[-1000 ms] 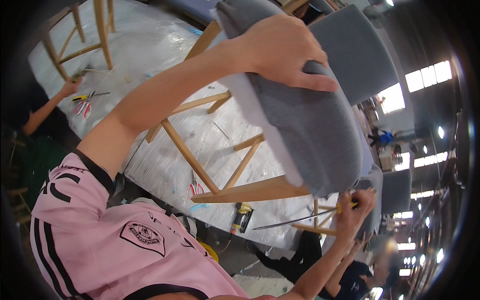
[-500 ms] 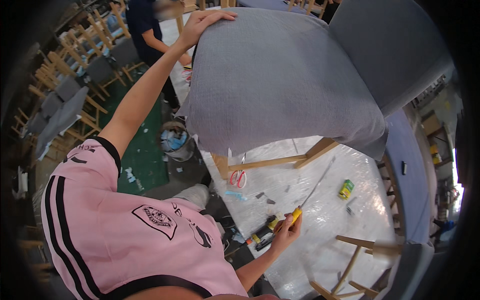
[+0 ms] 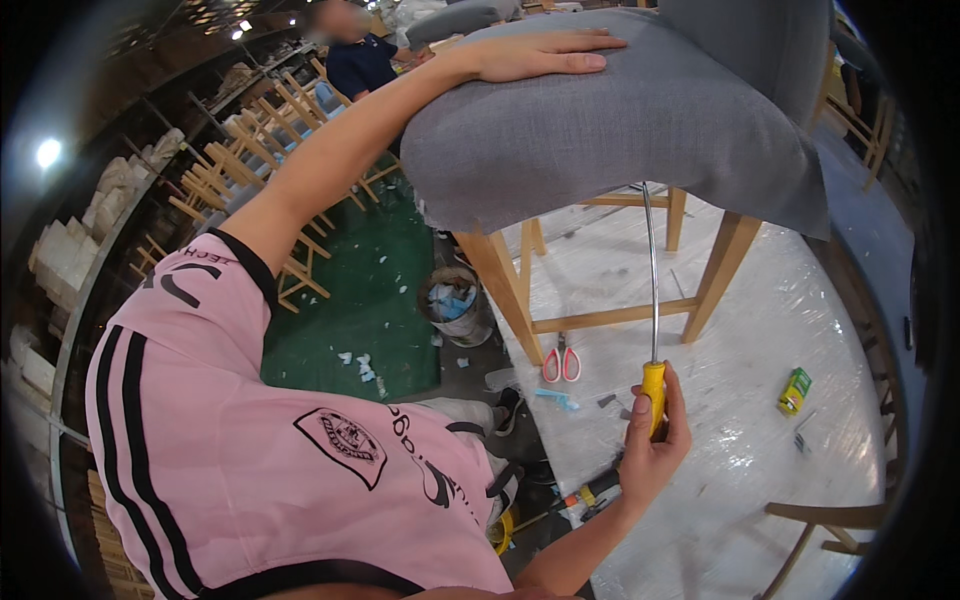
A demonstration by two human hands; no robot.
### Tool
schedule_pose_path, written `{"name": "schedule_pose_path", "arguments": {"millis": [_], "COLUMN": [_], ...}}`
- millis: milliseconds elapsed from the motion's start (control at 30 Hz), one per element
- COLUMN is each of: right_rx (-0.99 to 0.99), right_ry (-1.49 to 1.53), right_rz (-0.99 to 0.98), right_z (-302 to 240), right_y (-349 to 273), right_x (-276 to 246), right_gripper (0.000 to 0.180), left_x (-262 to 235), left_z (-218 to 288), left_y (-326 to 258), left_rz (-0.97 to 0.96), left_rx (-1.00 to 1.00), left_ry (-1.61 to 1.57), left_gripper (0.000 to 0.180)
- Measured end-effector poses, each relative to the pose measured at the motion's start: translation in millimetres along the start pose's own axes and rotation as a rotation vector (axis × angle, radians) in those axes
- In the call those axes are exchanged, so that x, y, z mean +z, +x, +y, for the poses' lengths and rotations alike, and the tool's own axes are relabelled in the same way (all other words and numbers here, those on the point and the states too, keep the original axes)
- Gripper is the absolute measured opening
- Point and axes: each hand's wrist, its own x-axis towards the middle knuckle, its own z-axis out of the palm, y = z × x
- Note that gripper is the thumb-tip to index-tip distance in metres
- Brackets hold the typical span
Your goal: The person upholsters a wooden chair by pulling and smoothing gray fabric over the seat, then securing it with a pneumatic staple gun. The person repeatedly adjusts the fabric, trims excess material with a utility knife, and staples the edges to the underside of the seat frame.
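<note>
plastic-covered work table [image 3: 760, 500], grey upholstered chair [image 3: 620, 130] standing on it, person working under the seat.
near: right hand [image 3: 650, 445] fingers wrapped tight round the yellow handle of a long metal rod tool [image 3: 652, 300], shaft pointing up to the seat's underside edge. red scissors [image 3: 561, 362] and a small green bottle [image 3: 794, 390] lie on the plastic. farther: left hand [image 3: 535, 55] flat, fingers spread, pressing the seat top, gripping nothing. fabric looks fitted already; underside seems unfinished, can't tell how much. behind, bucket [image 3: 455, 305] on green floor, stacked wooden chair frames [image 3: 250, 160], another person.
</note>
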Motion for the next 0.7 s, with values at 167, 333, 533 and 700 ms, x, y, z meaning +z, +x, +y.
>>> {"name": "schedule_pose_path", "arguments": {"millis": [167, 333, 533, 700], "right_rx": [0.024, 0.059, 0.12, 0.117], "right_ry": [0.027, 0.142, 0.243, 0.258], "right_rz": [-0.025, -0.056, -0.108, -0.097], "right_z": [-8.2, -9.0, -26.7, -9.4], "right_y": [9.7, 13.6, 18.0, 6.4], "right_x": [-6.1, -11.2, -22.2, -35.1], "right_gripper": [0.046, 0.047, 0.052, 0.06], "left_x": [2.9, 0.5, -2.6, -11.9], "left_z": [-6.7, -3.8, 2.5, 21.4], "left_y": [0.7, -3.6, -6.8, -13.1], "left_rz": [0.012, 0.01, -0.002, -0.006], "left_rx": [-0.024, 0.0, -0.013, -0.017], "left_ry": [-0.017, -0.031, -0.011, 0.014], "left_gripper": [0.087, 0.09, 0.089, 0.09]}}
